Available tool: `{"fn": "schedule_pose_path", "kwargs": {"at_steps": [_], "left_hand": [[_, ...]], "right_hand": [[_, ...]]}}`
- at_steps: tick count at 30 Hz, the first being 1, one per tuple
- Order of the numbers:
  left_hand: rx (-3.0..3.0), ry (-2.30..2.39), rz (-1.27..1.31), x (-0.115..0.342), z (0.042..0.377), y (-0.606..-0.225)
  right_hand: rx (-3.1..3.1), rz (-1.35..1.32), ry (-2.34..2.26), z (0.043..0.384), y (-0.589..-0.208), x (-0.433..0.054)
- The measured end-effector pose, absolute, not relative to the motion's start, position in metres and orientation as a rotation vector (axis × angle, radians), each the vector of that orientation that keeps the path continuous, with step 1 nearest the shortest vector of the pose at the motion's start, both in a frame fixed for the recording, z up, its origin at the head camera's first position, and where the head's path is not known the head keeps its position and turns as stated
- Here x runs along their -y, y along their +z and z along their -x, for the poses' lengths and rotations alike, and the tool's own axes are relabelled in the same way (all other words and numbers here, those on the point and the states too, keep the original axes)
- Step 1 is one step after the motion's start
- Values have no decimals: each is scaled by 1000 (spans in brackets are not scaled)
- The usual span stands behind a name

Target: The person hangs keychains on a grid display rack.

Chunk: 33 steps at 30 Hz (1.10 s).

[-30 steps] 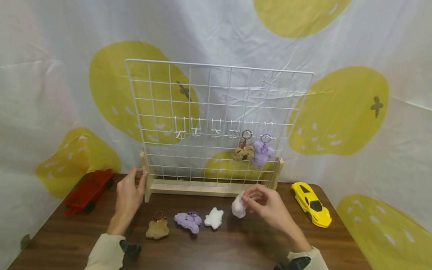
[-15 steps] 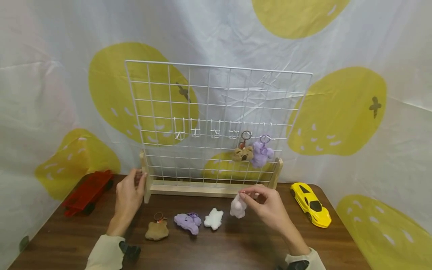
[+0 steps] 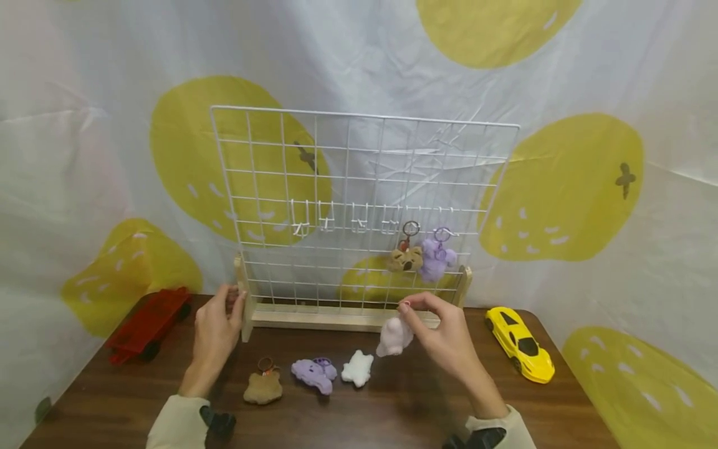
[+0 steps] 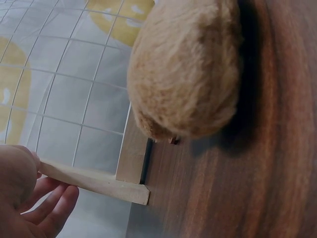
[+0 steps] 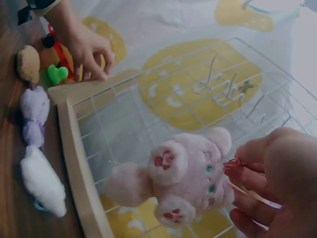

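My right hand (image 3: 443, 330) pinches the ring (image 5: 232, 164) of a pale pink plush keychain (image 3: 395, 335), which hangs below the fingertips, in front of the rack's base. In the right wrist view the plush has pink-marked paw pads and small green eyes. My left hand (image 3: 217, 324) holds the left wooden side post (image 4: 99, 181) of a white wire grid rack (image 3: 364, 148), fingers curled around its edge. On the table in front of the rack lie a brown plush keychain (image 3: 263, 386), a purple one (image 3: 314, 375) and a white one (image 3: 358, 368).
Several white hooks (image 3: 359, 224) line the grid. A brown plush keychain (image 3: 406, 258) and a purple one (image 3: 436, 259) hang at its right. A red toy vehicle (image 3: 149, 325) stands at the table's left, a yellow toy car (image 3: 518, 344) at the right. A patterned curtain hangs behind.
My right hand has risen slightly and shifted a little left; the pink plush has turned and now hangs lower beneath the fingertips. My left hand stays on the post.
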State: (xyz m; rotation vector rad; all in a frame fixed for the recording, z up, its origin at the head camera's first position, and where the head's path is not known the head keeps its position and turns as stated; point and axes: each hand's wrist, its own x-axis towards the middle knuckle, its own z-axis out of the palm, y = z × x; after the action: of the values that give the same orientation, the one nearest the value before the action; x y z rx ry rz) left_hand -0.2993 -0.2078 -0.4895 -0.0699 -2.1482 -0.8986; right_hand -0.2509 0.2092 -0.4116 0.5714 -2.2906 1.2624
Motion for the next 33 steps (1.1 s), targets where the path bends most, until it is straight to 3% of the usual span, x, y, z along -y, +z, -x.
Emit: {"fn": "schedule_pose_path", "kwargs": {"at_steps": [17,33], "left_hand": [[2141,-909,76,207,298,-489],[2150,-929,64,207,298,-490]], "right_hand": [[2020,-597,1368,264,-350,-176],[1820,-523,1373,284,-320,-167]]}}
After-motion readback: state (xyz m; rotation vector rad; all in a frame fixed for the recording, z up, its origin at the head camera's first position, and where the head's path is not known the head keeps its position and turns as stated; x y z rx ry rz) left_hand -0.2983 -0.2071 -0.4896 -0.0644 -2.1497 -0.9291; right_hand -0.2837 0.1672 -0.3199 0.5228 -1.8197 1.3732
